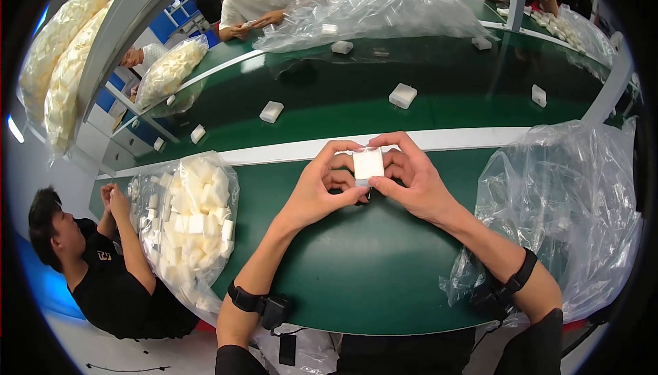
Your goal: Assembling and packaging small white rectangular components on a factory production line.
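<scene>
Handling step, apparently: left hand (pixel 322 186) and right hand (pixel 418 184) hold a white block (pixel 369 164) between them above the green table (pixel 329 265), each grip closed to its width; any next move likely calls for even pressure.

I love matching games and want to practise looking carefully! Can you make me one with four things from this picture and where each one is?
Things
1. square white block
2. nearest bag of cream blocks
3. black straps
4. spaced-out white pieces

Places
A. around the person's forearms
B. beyond the white rail
C. between the left hand and right hand
D. on the near green table, left of both hands

Right pairs: 1-C, 2-D, 3-A, 4-B
</scene>
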Demonstrator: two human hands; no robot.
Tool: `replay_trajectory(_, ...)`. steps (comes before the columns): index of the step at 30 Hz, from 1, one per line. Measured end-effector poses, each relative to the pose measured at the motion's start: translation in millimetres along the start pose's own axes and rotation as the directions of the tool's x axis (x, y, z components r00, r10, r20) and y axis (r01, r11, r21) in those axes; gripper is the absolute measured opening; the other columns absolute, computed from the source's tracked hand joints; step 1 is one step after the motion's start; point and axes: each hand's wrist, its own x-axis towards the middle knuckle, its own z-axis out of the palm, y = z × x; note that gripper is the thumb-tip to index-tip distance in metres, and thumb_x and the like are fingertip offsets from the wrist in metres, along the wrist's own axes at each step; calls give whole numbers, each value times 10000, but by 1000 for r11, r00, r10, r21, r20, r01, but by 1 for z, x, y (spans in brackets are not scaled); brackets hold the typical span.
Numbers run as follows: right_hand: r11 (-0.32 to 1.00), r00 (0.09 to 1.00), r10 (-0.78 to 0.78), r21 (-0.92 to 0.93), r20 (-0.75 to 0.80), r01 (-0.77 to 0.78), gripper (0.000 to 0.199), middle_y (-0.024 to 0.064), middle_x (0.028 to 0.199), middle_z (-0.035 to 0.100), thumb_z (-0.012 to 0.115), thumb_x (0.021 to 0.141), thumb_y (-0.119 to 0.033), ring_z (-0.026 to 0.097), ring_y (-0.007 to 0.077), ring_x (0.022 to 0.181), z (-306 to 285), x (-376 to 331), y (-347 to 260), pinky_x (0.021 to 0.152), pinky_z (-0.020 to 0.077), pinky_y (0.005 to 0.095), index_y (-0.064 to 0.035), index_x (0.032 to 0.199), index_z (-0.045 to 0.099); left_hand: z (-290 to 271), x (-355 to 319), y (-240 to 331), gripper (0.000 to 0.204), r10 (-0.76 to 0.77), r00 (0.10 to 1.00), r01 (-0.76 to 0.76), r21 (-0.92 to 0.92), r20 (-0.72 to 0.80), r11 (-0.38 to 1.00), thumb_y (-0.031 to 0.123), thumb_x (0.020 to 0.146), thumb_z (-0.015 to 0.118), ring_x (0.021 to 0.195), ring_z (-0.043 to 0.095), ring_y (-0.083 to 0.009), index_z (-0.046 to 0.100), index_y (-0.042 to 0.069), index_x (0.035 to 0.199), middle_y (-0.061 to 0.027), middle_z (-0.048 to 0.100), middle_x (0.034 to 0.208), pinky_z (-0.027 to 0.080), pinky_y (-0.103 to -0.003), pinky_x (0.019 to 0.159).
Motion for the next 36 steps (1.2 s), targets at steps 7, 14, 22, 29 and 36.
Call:
replay_trajectory(7,980,983,-176,-81,42,179,519,86,1180,496,705,832,21,623,147,918,7,0,4,766,523,283,1,1305,495,-10,-1,-8,558,73,997,-74,78,8,994,-22,827,748,812,703,-137,470,32,1307,-76,676,983,547,-251,731)
replay_trajectory(14,969,977,-212,-126,39,215,477,82,1167,488,736,782,25,615,118,863,13,-3,-3,663,517,256,29,1220,545,-8,-6,1,516,99,995,-99,13,-9,995,-36,808,765,755,728,-172,503,-15,1252,-125,698,902,595,-254,692)
replay_trajectory(22,868,920,-385,-312,67,386,556,105,1182,490,752,763,40,612,162,888,8,1,0,684,534,279,1,1274,535,-6,-4,-2,610,109,994,-108,-79,2,991,-67,837,723,892,704,-198,456,-14,1383,-160,633,1094,624,-309,755)
replay_trajectory(29,775,887,-455,-453,81,440,613,114,1223,495,755,747,35,606,226,970,4,2,3,777,552,327,-51,1310,530,-9,-2,-3,731,127,992,-126,-72,2,989,-75,842,706,1019,636,-189,404,34,1498,-92,568,1114,610,-339,824)
replay_trajectory(36,652,874,-477,-630,92,422,566,106,1229,526,769,764,7,616,222,982,4,2,0,738,535,319,-66,1290,573,-9,0,-7,694,201,980,-199,72,-14,977,-76,830,717,1132,622,-219,438,34,1456,-108,533,1288,603,-345,896)
